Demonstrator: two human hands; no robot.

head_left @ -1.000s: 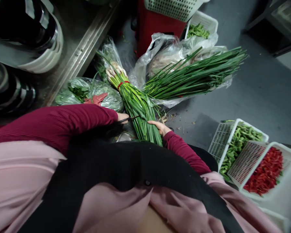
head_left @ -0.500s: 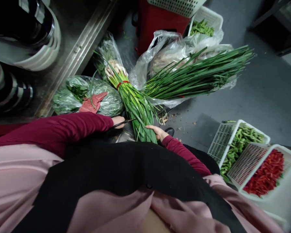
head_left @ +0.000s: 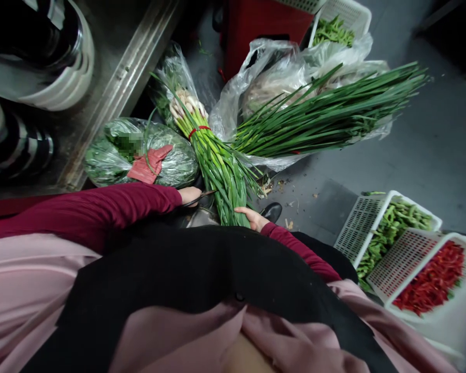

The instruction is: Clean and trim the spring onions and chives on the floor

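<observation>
A bunch of green garlic [head_left: 217, 160], with pale bulbs and a red band, lies slantwise in front of me, its leaf ends towards my body. My right hand [head_left: 252, 217] grips the leaves near their ends, thumb on top; the other fingers are mostly hidden. On the left side of the leaves, my left hand [head_left: 190, 196] is closed around a thin dark bladed tool [head_left: 206, 194]. The tool's tip touches or reaches the leaves; whether it is a knife or scissors I cannot tell. More long green leaves [head_left: 326, 122] lie on plastic to the right.
A bag of leafy greens [head_left: 174, 163] with a red tie sits by the metal ledge [head_left: 118, 85]. White baskets hold green peppers [head_left: 396, 228] and red peppers [head_left: 431, 280] at right. A red container [head_left: 267, 31] stands behind. Scraps [head_left: 281, 186] litter the floor near my shoe [head_left: 272, 211].
The view has shifted slightly. My right hand still holds the leaf ends and has come a little lower; the tool in my left hand shows less length beside the leaves.
</observation>
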